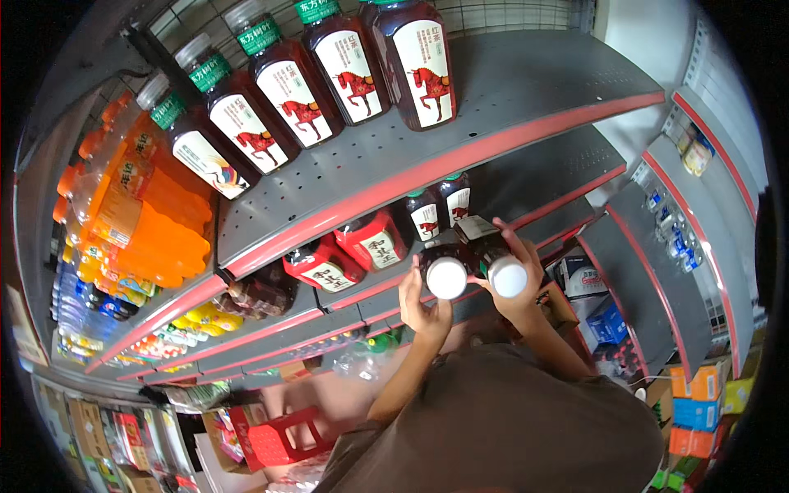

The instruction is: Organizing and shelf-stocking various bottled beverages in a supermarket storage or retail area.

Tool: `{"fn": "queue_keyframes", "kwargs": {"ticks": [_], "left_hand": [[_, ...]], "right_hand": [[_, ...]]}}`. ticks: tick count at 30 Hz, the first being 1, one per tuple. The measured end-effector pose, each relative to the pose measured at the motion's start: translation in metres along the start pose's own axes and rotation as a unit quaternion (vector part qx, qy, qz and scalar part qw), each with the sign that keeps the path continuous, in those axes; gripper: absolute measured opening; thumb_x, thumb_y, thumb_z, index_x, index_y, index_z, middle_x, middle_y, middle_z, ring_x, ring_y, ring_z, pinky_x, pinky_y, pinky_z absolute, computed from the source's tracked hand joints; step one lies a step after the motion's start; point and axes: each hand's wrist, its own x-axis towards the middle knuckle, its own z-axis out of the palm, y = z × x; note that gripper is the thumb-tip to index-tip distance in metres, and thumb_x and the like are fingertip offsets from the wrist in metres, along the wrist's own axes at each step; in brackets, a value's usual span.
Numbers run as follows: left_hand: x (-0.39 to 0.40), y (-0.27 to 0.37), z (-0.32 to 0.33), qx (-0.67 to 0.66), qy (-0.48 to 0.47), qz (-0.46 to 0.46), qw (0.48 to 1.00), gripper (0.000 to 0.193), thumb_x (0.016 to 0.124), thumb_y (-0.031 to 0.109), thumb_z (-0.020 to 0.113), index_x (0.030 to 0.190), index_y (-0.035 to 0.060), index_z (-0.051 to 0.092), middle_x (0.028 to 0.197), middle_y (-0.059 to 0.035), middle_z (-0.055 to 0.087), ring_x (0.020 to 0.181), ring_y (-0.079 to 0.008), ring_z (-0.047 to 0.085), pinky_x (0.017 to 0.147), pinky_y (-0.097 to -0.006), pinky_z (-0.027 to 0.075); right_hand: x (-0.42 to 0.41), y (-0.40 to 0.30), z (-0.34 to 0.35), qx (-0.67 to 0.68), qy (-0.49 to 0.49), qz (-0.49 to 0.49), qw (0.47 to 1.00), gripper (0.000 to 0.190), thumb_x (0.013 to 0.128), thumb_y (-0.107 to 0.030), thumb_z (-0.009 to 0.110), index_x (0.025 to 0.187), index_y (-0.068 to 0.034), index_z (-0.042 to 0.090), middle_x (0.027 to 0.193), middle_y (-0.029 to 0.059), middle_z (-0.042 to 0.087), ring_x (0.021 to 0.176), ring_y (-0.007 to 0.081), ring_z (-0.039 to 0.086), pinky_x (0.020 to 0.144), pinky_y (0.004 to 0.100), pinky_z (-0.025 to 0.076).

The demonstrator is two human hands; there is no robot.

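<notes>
In my left hand (424,303) is a dark tea bottle (446,275), its white cap turned up toward me. My right hand (524,280) grips a second dark bottle (487,242), also white-capped, close beside the first. Both are held in front of the lower shelf, where two dark tea bottles (424,215) with green neck bands stand just beyond. To their left are two red-wrapped drink bottles (370,240). On the upper shelf (524,80), several large dark tea bottles (360,74) with horse labels stand in a row.
Orange soda bottles (148,215) crowd the left end of the shelving. A red plastic stool (286,437) is on the floor at lower left. Shelves (672,203) with a few bottled waters (675,237) rise at right, above colourful boxes (696,416). Cartons (89,425) line the lower left.
</notes>
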Motion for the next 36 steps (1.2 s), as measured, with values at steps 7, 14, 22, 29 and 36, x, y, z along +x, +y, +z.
{"fn": "queue_keyframes", "kwargs": {"ticks": [7, 14, 22, 29, 36], "left_hand": [[0.000, 0.005, 0.022, 0.068, -0.016, -0.085, 0.994, 0.071, 0.079, 0.001, 0.085, 0.142, -0.0076, 0.053, 0.136, -0.0261, 0.064, 0.118, -0.0376, 0.067, 0.097, -0.0411, 0.055], [0.006, 0.007, 0.039, 0.103, -0.001, -0.128, 0.986, 0.074, 0.080, 0.003, 0.086, 0.144, -0.0082, 0.051, 0.140, -0.0256, 0.062, 0.119, -0.0367, 0.067, 0.091, -0.0385, 0.058], [0.007, 0.012, 0.041, 0.108, 0.002, -0.131, 0.986, 0.077, 0.080, 0.004, 0.086, 0.147, -0.0072, 0.048, 0.145, -0.0267, 0.057, 0.117, -0.0349, 0.066, 0.087, -0.0373, 0.057], [0.018, 0.023, 0.031, 0.164, -0.032, -0.164, 0.972, 0.077, 0.077, -0.004, 0.083, 0.147, -0.0034, 0.051, 0.129, -0.0221, 0.063, 0.107, -0.0324, 0.069, 0.093, -0.0387, 0.056], [0.009, 0.009, 0.044, 0.162, 0.018, -0.144, 0.976, 0.068, 0.080, 0.003, 0.086, 0.140, -0.0044, 0.054, 0.127, -0.0231, 0.063, 0.111, -0.0386, 0.065, 0.092, -0.0434, 0.056]], "right_hand": [[0.001, 0.030, 0.014, 0.173, -0.054, 0.158, 0.971, 0.090, 0.070, -0.008, 0.095, 0.141, 0.006, 0.042, 0.138, 0.0278, 0.060, 0.125, 0.0287, 0.062, 0.104, 0.0411, 0.051], [-0.002, 0.056, 0.024, 0.070, -0.084, 0.109, 0.988, 0.080, 0.072, -0.018, 0.095, 0.135, 0.007, 0.051, 0.116, 0.0158, 0.066, 0.101, 0.0219, 0.064, 0.087, 0.0363, 0.052], [-0.006, 0.058, 0.033, 0.089, -0.083, 0.125, 0.985, 0.079, 0.077, -0.019, 0.090, 0.142, 0.007, 0.052, 0.131, 0.0239, 0.062, 0.110, 0.0341, 0.065, 0.091, 0.0413, 0.052], [-0.030, 0.064, 0.024, 0.093, -0.122, 0.146, 0.977, 0.073, 0.083, -0.004, 0.083, 0.145, 0.007, 0.048, 0.127, 0.0212, 0.060, 0.102, 0.0283, 0.065, 0.084, 0.0366, 0.055], [-0.024, 0.068, 0.032, 0.120, -0.120, 0.161, 0.972, 0.067, 0.083, 0.001, 0.082, 0.141, 0.009, 0.049, 0.129, 0.0207, 0.058, 0.113, 0.0282, 0.065, 0.095, 0.0402, 0.059]]}}
